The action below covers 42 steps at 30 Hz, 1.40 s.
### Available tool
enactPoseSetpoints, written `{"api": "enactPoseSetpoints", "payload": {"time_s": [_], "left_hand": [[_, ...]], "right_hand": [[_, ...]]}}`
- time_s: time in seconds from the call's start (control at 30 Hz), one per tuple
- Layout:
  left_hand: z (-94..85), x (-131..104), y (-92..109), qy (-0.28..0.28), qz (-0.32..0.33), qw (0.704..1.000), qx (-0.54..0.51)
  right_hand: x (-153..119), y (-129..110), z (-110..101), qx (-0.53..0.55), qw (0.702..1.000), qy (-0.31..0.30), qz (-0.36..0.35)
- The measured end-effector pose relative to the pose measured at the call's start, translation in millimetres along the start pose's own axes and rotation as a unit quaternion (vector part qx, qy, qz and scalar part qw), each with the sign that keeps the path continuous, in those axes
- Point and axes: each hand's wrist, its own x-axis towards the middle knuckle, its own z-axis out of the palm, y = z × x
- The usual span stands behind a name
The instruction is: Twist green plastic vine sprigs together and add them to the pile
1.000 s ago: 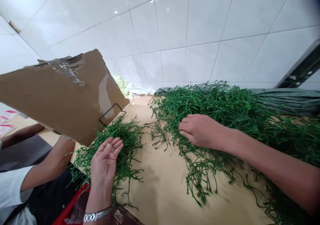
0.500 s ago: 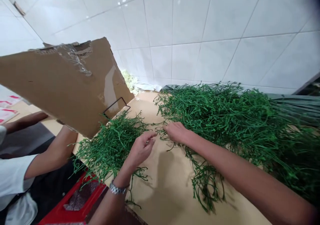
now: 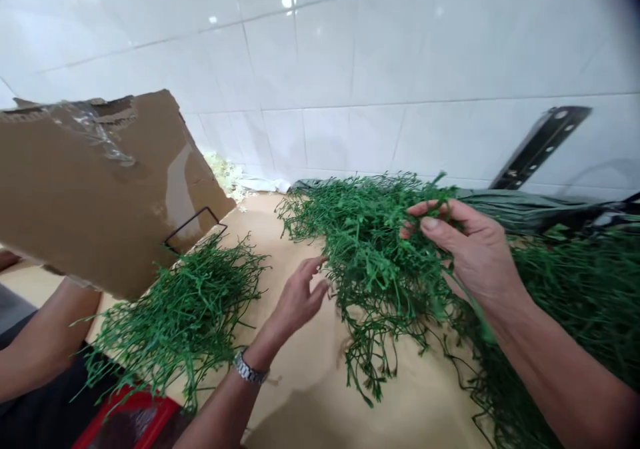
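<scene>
My right hand (image 3: 475, 249) is raised over the right-hand heap of thin green plant stems (image 3: 370, 229), which look artificial. Its thumb and fingers pinch a green stem (image 3: 443, 199), part of which is hidden behind the fingers. My left hand (image 3: 303, 296), with a metal watch (image 3: 249, 367) on the wrist, hovers at the left edge of that heap, thumb and fingers apart and nothing between them. A smaller pile of similar green stems (image 3: 185, 302) lies farther left, apart from my left hand.
A cardboard sheet (image 3: 100, 196) stands tilted at the left, a bent black wire frame (image 3: 195, 226) at its foot. Another person's arm (image 3: 50, 342) shows behind it. A red stool (image 3: 130, 416) is below the table edge (image 3: 280, 226). A white tiled wall (image 3: 320, 56) closes the back.
My right hand has gone from the table's middle to the right and up, and now pinches a stem above the heap. My left hand stays between the piles. The view has swung right.
</scene>
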Motion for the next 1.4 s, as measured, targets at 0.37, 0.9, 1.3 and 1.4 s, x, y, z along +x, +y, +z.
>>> {"api": "enactPoseSetpoints", "payload": {"time_s": [0.37,0.9,1.3,1.4], "left_hand": [[70.6,-12.4,19.2,-0.128,0.166,0.937,0.278],[63.3,69.6,-7.0,-0.1,0.089,0.924,0.357],[10.3,-22.4,22.3,-0.102,0.075,0.892,0.433],[19.4,-48.2,41.2,-0.121,0.07,0.939,0.315]], "right_hand": [[-34.2,-52.6,-77.4,0.122,0.974,0.176,-0.066],[-140.2,-5.5,-64.2,-0.123,0.978,-0.161,-0.038],[-203.9,35.7,-33.9,-0.396,0.82,-0.413,-0.014],[-207.0,37.7,-35.7,-0.39,0.824,-0.41,-0.009]]}}
